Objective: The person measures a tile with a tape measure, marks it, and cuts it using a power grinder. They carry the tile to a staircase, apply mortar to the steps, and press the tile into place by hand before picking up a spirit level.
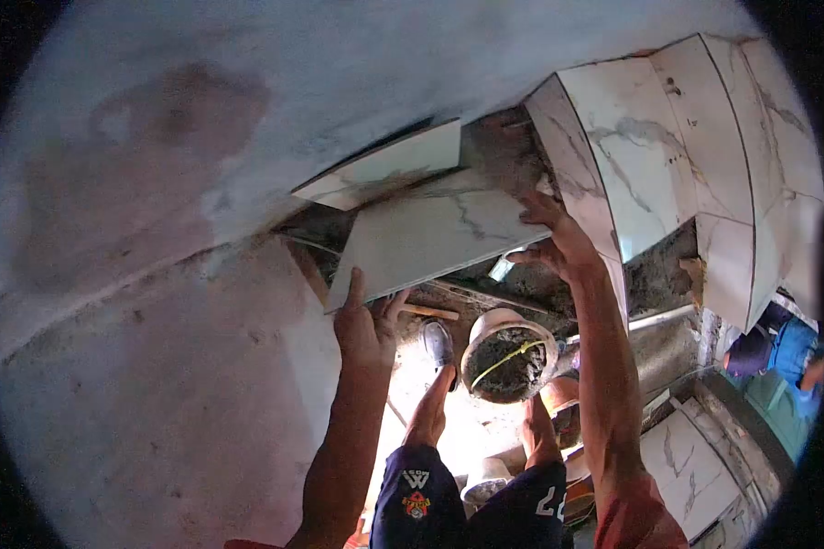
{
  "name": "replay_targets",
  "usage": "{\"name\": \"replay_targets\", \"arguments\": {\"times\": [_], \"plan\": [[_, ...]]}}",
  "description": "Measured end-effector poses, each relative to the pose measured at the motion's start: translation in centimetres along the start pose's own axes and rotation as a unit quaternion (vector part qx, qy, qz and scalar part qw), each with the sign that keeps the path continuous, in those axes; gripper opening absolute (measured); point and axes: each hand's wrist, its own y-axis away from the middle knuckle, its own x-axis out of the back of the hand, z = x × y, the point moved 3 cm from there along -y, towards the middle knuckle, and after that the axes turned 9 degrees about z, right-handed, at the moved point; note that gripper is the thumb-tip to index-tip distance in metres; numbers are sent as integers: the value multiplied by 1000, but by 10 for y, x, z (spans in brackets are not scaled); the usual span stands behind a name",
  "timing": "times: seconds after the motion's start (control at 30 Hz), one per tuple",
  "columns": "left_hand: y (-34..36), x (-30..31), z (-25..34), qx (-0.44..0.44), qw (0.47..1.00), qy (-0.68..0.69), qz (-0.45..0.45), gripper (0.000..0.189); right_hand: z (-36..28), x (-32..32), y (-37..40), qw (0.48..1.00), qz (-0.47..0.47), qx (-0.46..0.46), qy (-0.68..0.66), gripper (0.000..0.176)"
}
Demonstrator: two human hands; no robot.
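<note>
A large white marble-patterned tile (430, 229) is held tilted between my two hands, near the foot of the wall. My left hand (364, 331) grips its near lower-left edge, with one finger lying up against the face. At the right end, my right hand (563, 240) has its fingers around the corner and edge. Just behind stands another marble-patterned tile (394, 169), leaning by the wall. The underside of the held tile and part of the fingers are hidden.
A bucket (479, 331) of grey mortar stands by my feet, near a wooden-handled tool (430, 312). Marble-patterned tiles (636, 151) cover the right wall. More tiles (691, 467) lie lower right. A person in blue (793, 346) is at the far right.
</note>
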Motion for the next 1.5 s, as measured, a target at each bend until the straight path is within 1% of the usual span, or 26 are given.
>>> {"name": "replay_targets", "arguments": {"times": [0.07,0.1,0.13,0.17,0.2,0.23,0.27,0.3,0.33,0.37,0.4,0.47,0.5,0.53,0.57,0.6,0.63,0.67,0.77,0.83,0.9,0.93,1.0,1.03,1.17,1.5], "plan": [[-19,28,-7,-44,987,-150,-37,50,21,18,-32,993,-35,-110,5,46],[-26,33,-12,-92,950,-287,-82,45,58,38,-67,967,-204,-80,-127,43],[-12,24,-11,-62,972,-216,-70,45,42,24,-83,941,-120,53,313,39],[2,18,-10,-23,987,-151,-53,45,55,31,-113,796,0,90,599,36],[-13,27,-12,44,997,-65,-9,44,117,47,-187,754,-47,183,630,41],[-28,40,-16,103,994,21,43,43,203,77,-270,647,-148,440,605,48],[-25,54,-17,26,994,-103,21,43,153,64,-194,649,-138,437,607,48],[-15,72,-16,-57,973,-223,-1,43,109,42,-123,822,-5,107,559,50],[17,75,-10,-223,870,-437,-55,44,72,37,-51,825,3,107,556,50],[56,82,-10,-369,693,-611,-104,45,34,32,24,942,-9,-3,334,52],[81,106,-12,-448,650,-604,-109,44,40,42,58,938,22,67,338,54],[145,135,-4,-301,723,-620,-45,49,47,58,141,961,41,-18,273,40],[174,152,4,-336,603,-722,-43,50,75,72,168,979,28,59,193,43],[187,183,8,-181,872,-447,79,50,68,78,214,999,45,-15,-5,46],[201,216,0,11,979,-88,186,49,89,98,248,990,84,-85,-76,46],[213,281,8,29,994,-88,65,51,92,113,273,978,121,-122,-116,47],[220,292,11,48,994,-85,-58,53,92,127,290,963,157,-156,-155,49],[217,316,21,-45,860,-508,15,66,94,141,296,962,160,-153,-159,49],[245,189,-36,-96,965,-245,15,48,132,185,307,898,339,-237,-152,54],[216,170,-73,165,959,-209,-98,44,153,231,304,845,522,71,96,52],[162,203,-116,-87,747,-632,-187,39,171,280,294,833,537,84,105,51],[175,142,-140,12,814,-556,-167,40,57,269,310,898,430,-41,83,38],[168,79,-190,134,869,-436,-190,44,116,310,272,850,527,7,-18,39],[148,80,-216,156,872,-400,-235,46,141,331,257,786,606,55,-113,40],[137,0,-262,143,858,-382,-311,48,162,377,216,789,585,107,-155,41],[50,-43,-322,223,823,-393,-343,45,200,423,145,734,640,141,-179,38]]}}
